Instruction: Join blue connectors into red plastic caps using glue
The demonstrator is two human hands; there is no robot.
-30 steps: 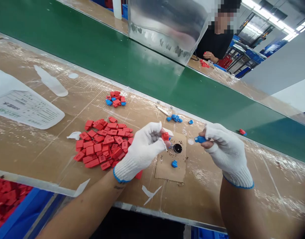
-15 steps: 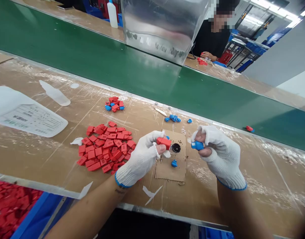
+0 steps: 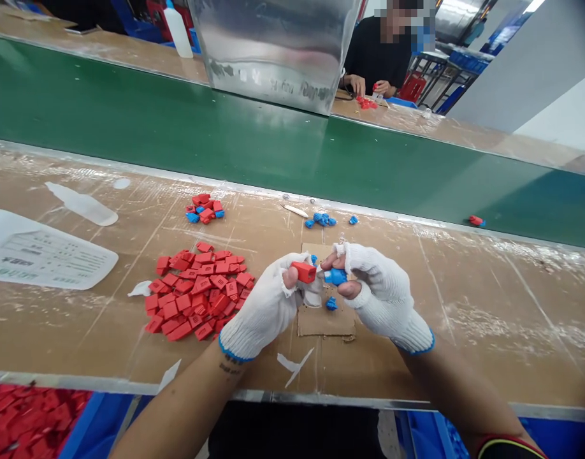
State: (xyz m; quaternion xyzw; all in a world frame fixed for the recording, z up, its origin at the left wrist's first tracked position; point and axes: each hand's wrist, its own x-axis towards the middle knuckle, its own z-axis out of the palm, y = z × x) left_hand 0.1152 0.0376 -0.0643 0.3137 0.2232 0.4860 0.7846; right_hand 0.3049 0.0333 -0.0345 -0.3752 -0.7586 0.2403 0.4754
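Here, above a worktable (image 3: 474, 331), beside heaped red blocks (image 3: 197, 290), a gloved left hand (image 3: 264, 309) pinches a red block (image 3: 304, 272), the right hand (image 3: 385, 296) a blue piece (image 3: 338, 276) close by, fingertips closed; their apparent alignment calls for steadiness.

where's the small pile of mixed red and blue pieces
In the head view, the mixed pile sits left of centre on the table, just beyond the larger red pile and short of the green belt.
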